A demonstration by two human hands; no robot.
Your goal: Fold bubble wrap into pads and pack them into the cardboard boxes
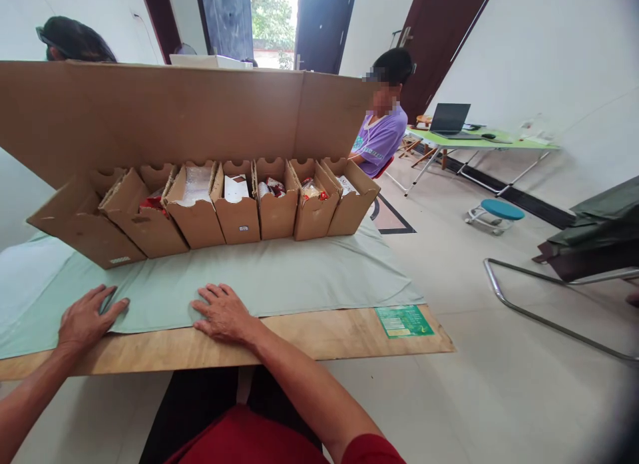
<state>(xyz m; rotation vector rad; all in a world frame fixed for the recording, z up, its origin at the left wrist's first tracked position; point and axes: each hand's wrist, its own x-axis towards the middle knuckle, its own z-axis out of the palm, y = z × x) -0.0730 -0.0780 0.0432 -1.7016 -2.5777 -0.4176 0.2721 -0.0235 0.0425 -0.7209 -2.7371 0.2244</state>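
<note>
My left hand [87,317] lies on the pale green cloth [299,277] near the table's front edge, palm down and fingers apart. Also flat on the cloth, to its right, rests my right hand [222,312] with fingers extended. Neither holds anything. Beyond both hands stands a row of several open cardboard bins [237,221]. A red packet [156,203] shows in one bin, bubble wrap [197,184] in another, and a white box [235,188] in the middle one. Bins farther right hold small packets [313,190] and a white item [345,184]. The leftmost bin's inside is hidden.
A tall cardboard panel [200,111] rises behind the bins. The wooden tabletop edge [319,334] bears a green label [404,321]. A person in a purple shirt [384,141] sits beyond at right. Farther right are a laptop [449,121], a blue stool [502,210] and a metal-framed chair [524,307].
</note>
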